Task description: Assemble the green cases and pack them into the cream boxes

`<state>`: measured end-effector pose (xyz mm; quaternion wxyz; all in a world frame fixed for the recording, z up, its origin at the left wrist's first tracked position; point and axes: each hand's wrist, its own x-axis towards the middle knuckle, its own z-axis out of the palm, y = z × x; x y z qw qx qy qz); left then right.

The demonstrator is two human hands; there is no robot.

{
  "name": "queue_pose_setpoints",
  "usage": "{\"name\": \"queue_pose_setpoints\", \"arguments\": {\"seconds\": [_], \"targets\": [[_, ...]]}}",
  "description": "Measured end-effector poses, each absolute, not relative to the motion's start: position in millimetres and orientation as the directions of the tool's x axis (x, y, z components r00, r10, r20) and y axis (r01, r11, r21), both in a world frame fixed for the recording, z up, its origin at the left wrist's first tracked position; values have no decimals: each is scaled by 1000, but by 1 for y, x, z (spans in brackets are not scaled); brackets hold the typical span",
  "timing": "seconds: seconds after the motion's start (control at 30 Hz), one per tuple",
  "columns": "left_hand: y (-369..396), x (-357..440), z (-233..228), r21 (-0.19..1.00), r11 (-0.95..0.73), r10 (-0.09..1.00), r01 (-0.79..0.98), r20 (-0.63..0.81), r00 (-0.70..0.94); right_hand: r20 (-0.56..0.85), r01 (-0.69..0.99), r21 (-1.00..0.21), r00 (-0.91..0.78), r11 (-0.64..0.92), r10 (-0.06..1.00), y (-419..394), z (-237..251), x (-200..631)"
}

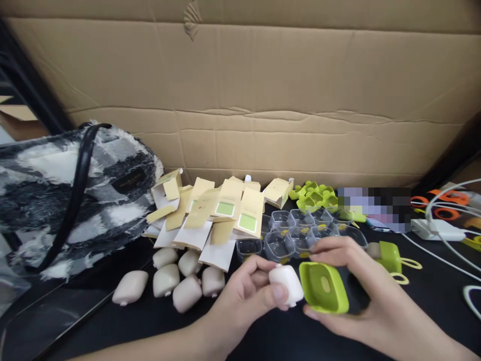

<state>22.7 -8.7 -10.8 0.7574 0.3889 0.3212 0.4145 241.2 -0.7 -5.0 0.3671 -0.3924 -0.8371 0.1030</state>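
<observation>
My left hand [244, 296] pinches a small white rounded case [286, 284] between thumb and fingers. Right beside it, my right hand [361, 291] grips a lime-green silicone cover [323, 287], its hollow side turned toward the white case. The two pieces nearly touch above the black table. Several more white cases [180, 283] lie in a cluster to the left of my left hand.
Flattened tan cartons with green windows [221, 213] are heaped behind the cases. Clear plastic trays [293, 233], more green covers [313, 195] and a green case with a loop [391, 255] sit behind my hands. A furry bag [67, 195] lies left; cables [443, 235] right; a cardboard wall [263, 100] behind.
</observation>
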Motion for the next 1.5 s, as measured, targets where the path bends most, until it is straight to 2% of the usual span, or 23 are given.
{"name": "queue_pose_setpoints", "arguments": {"seconds": [0.17,0.4,0.7,0.9,1.07,1.17,1.27,1.37,1.5], "targets": [[-9,23,-18,879,307,889,-365,-129,439,406,506,-547,-537,667,740,-7,-14,232],[-14,23,-19,930,283,869,-234,-145,473,369,565,-481,-563,670,740,-11,-19,224],[-13,23,-18,955,266,854,-129,-171,492,367,536,-464,-608,705,704,-11,-19,217],[-12,24,-14,937,320,815,-137,-199,544,442,529,-399,-604,749,662,-12,-18,218],[-11,25,-13,858,418,789,-300,-179,588,587,511,-332,-547,793,597,-6,-15,215],[-11,30,-19,828,509,721,-235,-260,643,657,519,-347,-461,781,597,-2,-18,209],[-14,34,-23,826,520,692,-216,-259,674,708,523,-370,-377,768,597,-2,-22,206],[-14,32,-22,799,511,732,-316,-211,648,621,453,-430,-479,781,620,-2,-19,210],[-8,24,-26,822,476,746,-313,-188,639,502,373,-517,-597,770,626,-2,-5,218]]}}
